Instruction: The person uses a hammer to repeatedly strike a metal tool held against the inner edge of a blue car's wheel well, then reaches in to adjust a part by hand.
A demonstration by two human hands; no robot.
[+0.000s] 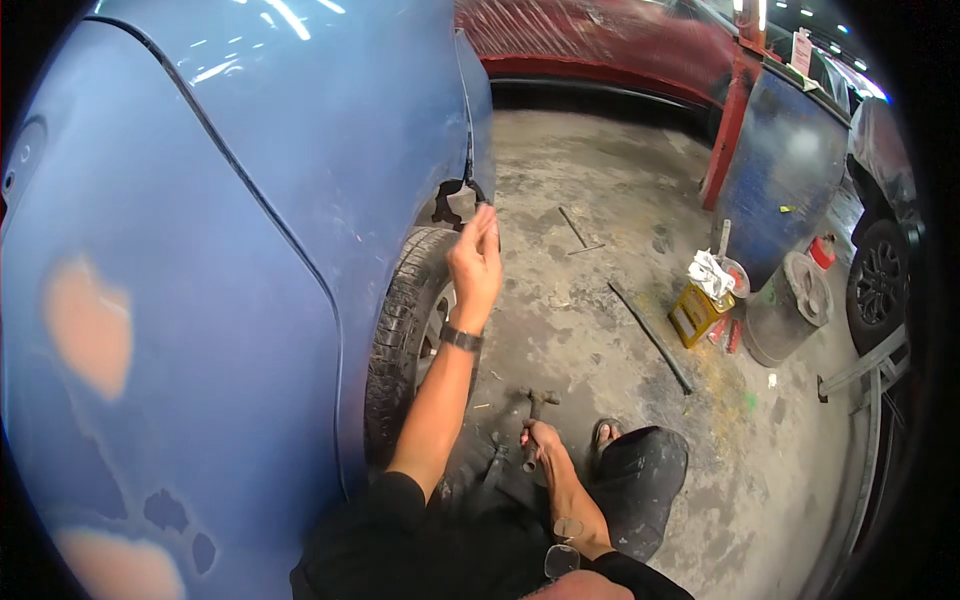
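Note:
My left hand, with a dark watch on its wrist, is raised beside the wheel arch of the blue car. Its fingers point up, stretched out, and I see nothing in them; whether they touch the panel edge I cannot tell. Behind that forearm stands the car's wheel with its black tyre. Lower down, near the floor, my right hand is closed around the handle of a hammer, its head upward. The car's side carries bare orange-beige patches and dull sanded areas.
On the concrete floor lie a dark bar and a thin T-shaped tool. To the right stand a yellow tin topped with white rag, a grey drum and a blue panel. A red plastic-covered car is at the back.

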